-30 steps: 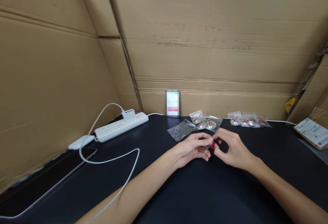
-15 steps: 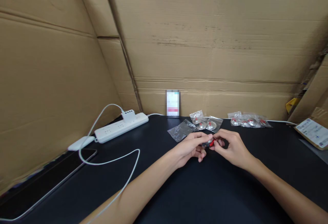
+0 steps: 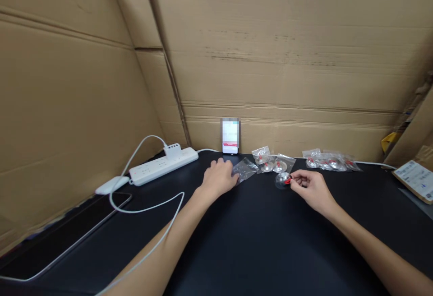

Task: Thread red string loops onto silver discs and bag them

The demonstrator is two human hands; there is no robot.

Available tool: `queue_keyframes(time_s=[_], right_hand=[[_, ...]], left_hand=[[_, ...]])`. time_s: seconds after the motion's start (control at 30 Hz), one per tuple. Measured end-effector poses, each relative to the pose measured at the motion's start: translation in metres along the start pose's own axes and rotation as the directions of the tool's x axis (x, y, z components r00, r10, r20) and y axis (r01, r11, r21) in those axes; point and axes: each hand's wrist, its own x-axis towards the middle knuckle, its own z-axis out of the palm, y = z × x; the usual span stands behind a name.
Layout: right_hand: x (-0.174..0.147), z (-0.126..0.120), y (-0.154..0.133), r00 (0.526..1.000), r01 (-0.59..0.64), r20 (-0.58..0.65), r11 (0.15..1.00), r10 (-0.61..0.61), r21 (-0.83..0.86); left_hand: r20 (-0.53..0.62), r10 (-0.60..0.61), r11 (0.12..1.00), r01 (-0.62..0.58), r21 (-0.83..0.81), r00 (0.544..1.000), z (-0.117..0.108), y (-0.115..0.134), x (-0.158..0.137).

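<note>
My right hand [image 3: 311,188] is closed, its thumb and fingers pinching the red part of a suction cup [image 3: 283,179] with a clear rim and a silver cap. The cup is tilted just above or on the black table; I cannot tell which. Palm down, my left hand [image 3: 219,178] has curled fingers over the left end of a clear plastic bag [image 3: 246,168] and grips it, the fingertips partly hidden. Behind the cup lie several bagged suction cups [image 3: 267,166] with silver caps and red parts.
More bagged suction cups [image 3: 331,162] lie at the back right. A phone [image 3: 230,137] leans on the cardboard wall [image 3: 287,61]. At left are a white power strip [image 3: 162,167], a cable, and a dark tablet [image 3: 61,237]. A labelled packet [image 3: 414,179] lies far right.
My left hand has let go of the suction cup and moved left onto the plastic bag. My right hand keeps the cup, now with its silver cap in plain view.
</note>
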Motion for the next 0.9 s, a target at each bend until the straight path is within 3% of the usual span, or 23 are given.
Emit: queue_keyframes(time_s=[0.1, 0.2, 0.37, 0.47, 0.57, 0.7, 0.9], right_hand=[[0.0, 0.0, 0.002, 1.0, -0.016, 0.0, 0.999, 0.016, 0.032], [-0.001, 0.003, -0.002, 0.999, -0.025, -0.025, 0.996, 0.027, 0.086], [-0.002, 0.01, -0.006, 0.998, -0.049, -0.026, 0.991, 0.052, 0.127], [0.0, 0.009, -0.001, 0.987, -0.133, -0.072, 0.981, 0.144, 0.14], [0.002, 0.005, 0.006, 0.964, -0.207, -0.127, 0.961, 0.232, 0.186], [0.004, 0.003, 0.006, 0.96, -0.211, -0.139, 0.952, 0.245, 0.221], [0.003, 0.002, -0.002, 0.971, -0.153, -0.151, 0.967, 0.186, 0.203]], left_hand=[[-0.011, 0.064, 0.982, -0.065, -0.176, 0.998, 0.007, 0.002, 0.001], [-0.085, 0.154, 0.898, -0.175, -0.404, 0.984, 0.004, 0.015, -0.003], [-0.207, 0.262, 0.567, -0.324, -0.757, 0.943, -0.005, 0.047, -0.021], [-0.181, 0.283, 0.338, -0.274, -0.9, 0.942, -0.008, 0.056, -0.028], [-0.134, 0.308, 0.196, -0.201, -0.96, 0.942, -0.009, 0.056, -0.028], [-0.094, 0.342, 0.12, -0.143, -0.982, 0.935, -0.008, 0.052, -0.025], [-0.083, 0.358, 0.119, -0.134, -0.984, 0.93, -0.007, 0.054, -0.024]])
